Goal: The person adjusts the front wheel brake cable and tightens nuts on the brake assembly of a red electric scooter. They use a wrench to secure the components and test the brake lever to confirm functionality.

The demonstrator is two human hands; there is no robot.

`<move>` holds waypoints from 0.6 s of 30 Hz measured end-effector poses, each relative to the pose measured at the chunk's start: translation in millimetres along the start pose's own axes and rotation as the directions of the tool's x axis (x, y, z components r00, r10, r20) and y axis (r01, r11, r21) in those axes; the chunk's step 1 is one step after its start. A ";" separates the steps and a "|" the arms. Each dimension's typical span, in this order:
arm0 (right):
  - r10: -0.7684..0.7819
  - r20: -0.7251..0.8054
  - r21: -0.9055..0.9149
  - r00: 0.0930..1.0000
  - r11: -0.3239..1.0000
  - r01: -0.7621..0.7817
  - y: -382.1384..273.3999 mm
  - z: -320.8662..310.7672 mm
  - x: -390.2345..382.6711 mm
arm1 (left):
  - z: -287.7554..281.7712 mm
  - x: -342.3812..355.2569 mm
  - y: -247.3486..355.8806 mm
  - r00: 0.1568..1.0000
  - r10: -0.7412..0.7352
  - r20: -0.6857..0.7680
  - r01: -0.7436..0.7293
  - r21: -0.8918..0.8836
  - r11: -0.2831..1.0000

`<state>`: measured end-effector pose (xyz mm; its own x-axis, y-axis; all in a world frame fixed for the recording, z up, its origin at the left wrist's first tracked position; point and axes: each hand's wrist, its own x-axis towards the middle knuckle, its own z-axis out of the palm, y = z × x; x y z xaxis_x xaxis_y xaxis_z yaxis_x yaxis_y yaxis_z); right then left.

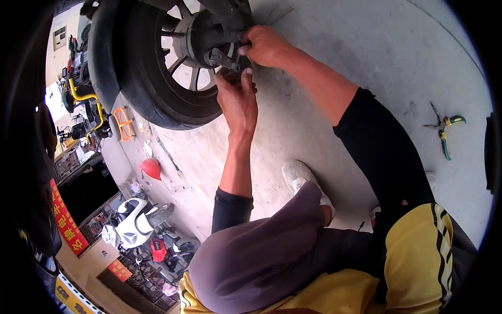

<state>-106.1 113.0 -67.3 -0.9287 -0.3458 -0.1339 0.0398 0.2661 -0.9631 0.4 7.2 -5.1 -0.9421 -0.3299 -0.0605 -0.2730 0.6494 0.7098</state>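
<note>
A black-tyred wheel point(180, 107) with pale spokes stands at the upper left. At its dark hub point(201, 39) a small greyish metal arm point(224, 59) sticks out toward me. My left hand point(238, 102) reaches up from below, thumb and fingers bent together just under that arm's end. What they hold, if anything, is hidden. My right hand point(266, 47) comes in from the right, its fingers curled closed against the right side of the hub. I cannot make out what lies between them. A thin coil spring point(280, 15) lies on the floor beyond my right hand.
Pliers point(444, 125) with green and yellow handles lie open on the concrete floor at right. On the left are a red rounded object point(151, 168), an orange frame-like piece point(123, 124) and a long thin tool point(169, 157). A white scooter point(135, 225) and other two-wheelers stand farther off.
</note>
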 end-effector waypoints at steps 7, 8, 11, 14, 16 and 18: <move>-0.074 0.107 -0.194 0.992 0.977 0.094 1.7 -31.2 7.2 | 18.4 10.3 4.6 0.993 0.062 -0.102 -0.060 0.018 0.998; -0.076 0.137 -0.196 0.988 0.975 0.102 -2.4 -30.5 7.8 | 20.8 13.4 0.7 0.991 0.056 -0.123 -0.055 0.008 0.998; -0.134 0.078 -0.274 0.988 0.950 0.150 -8.1 -32.4 8.2 | 34.2 20.4 -6.6 0.984 0.047 -0.170 -0.056 -0.046 0.997; -0.135 0.103 -0.334 0.985 0.929 0.163 -12.1 -34.9 3.0 | 32.3 18.0 -7.4 0.983 0.041 -0.182 -0.068 -0.143 0.987; -0.046 0.196 -0.081 0.979 0.995 0.063 -11.5 -34.1 3.3 | 22.7 8.9 -12.3 0.987 0.016 -0.161 -0.056 -0.250 0.967; 0.008 0.235 0.114 0.972 0.993 -0.036 -4.9 -30.3 2.5 | 20.7 0.4 -18.2 0.994 0.026 -0.110 -0.053 -0.251 0.966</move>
<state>-119.8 138.1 -55.8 -0.8157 -0.5454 -0.1930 0.1151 0.1739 -0.9780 1.0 9.4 -32.6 -0.9217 -0.3862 0.0358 -0.1646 0.4731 0.8655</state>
